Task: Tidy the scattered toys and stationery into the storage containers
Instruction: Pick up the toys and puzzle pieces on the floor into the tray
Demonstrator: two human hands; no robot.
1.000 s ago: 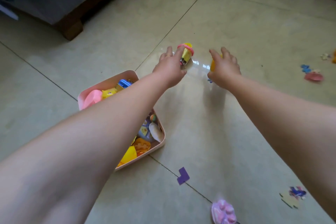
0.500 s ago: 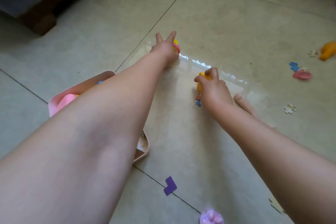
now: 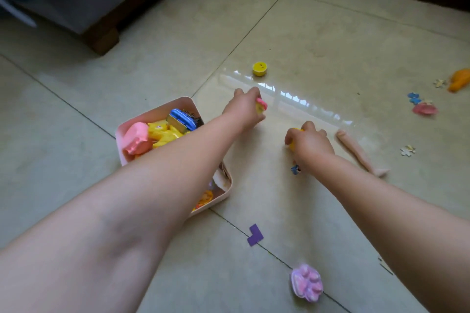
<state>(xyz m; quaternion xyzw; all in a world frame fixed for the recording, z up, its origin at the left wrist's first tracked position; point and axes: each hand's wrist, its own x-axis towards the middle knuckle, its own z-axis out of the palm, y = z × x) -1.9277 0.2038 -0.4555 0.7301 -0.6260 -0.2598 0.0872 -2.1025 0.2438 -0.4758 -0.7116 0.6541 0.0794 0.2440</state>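
Presently both hands are gripping toys: left hand [image 3: 245, 109] a pink-yellow toy [image 3: 261, 105], right hand [image 3: 309, 141] a yellow toy [image 3: 293, 144]; pink bin [image 3: 155, 113] is lying just left of the left hand.

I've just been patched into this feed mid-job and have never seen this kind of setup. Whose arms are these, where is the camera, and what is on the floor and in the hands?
There is no machine: a person wears one wide-angle camera on the head, looking down at their own bare arms. The left hand grips a small pink and yellow toy. The right hand grips a yellow toy, mostly hidden. Under the left forearm sits a pink storage bin already holding toys. Loose on the tiled floor lie a yellow round pot, a purple foam piece, a pink paw-shaped toy, a doll's leg and jigsaw pieces.
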